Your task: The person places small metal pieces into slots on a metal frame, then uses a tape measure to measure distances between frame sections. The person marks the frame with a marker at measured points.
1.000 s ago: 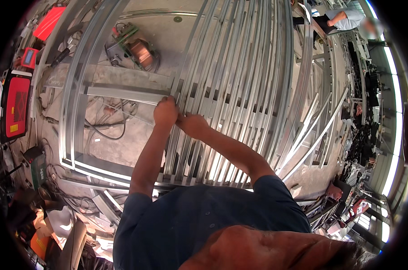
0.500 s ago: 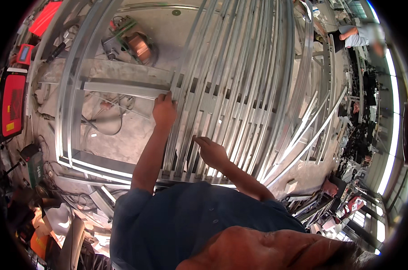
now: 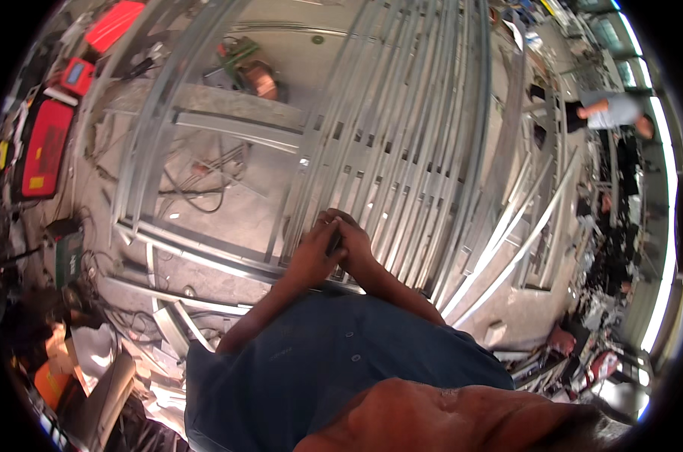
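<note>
Meeting above the near part of the bars (image 3: 406, 162), the left hand (image 3: 311, 255) and right hand (image 3: 356, 239) were shown in the head view with fingers bent; whether anything was gripped could not be told. The bars were arrayed side by side, right of the crossbar (image 3: 236, 129); beyond it, a copper coil (image 3: 260, 79) was seen.

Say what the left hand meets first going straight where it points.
Most likely the right hand, close by the left hand along that line; depth and exact contact are unclear.
</note>
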### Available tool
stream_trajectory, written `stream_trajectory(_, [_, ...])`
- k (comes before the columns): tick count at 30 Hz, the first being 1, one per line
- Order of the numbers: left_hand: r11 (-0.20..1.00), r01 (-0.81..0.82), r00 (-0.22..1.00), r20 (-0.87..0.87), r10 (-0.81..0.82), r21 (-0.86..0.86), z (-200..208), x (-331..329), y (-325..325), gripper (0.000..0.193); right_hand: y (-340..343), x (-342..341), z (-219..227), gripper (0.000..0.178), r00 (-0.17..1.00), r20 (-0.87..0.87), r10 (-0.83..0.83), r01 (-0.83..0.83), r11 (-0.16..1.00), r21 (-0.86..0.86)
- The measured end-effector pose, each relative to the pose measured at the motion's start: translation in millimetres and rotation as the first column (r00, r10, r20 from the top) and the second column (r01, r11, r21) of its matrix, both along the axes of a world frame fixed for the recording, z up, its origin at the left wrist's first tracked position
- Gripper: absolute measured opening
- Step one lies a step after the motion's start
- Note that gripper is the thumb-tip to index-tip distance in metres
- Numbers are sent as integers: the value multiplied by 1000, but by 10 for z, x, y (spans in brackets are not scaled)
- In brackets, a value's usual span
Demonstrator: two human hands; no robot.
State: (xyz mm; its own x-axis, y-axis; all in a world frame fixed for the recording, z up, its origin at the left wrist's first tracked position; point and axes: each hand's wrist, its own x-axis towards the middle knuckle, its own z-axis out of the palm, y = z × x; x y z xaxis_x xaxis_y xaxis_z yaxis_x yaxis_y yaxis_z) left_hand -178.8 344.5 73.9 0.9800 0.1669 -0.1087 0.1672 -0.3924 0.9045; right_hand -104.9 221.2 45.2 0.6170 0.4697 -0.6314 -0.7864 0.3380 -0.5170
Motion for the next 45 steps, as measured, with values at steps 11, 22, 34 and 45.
stream_trajectory(11, [852,-490,858,-70,508,185,237,-1727,705,52,314,-1277,367,44,884,-57,463,-456,884,102])
stream_trajectory(22, [226,-937,106,-398,911,267,-1238,-4815,2179,49,1259,-1883,58,39,596,103,796,-735,593,-327])
stream_trajectory(34, [151,-988,112,-706,699,-8,-1572,-6447,3168,40,3020,-2884,-463,44,236,80,968,-798,240,-553])
stream_trajectory(45, [459,-875,411,-267,871,151,-666,-5379,5596,34,4904,-3058,-109,44,171,395,902,-709,392,-587])
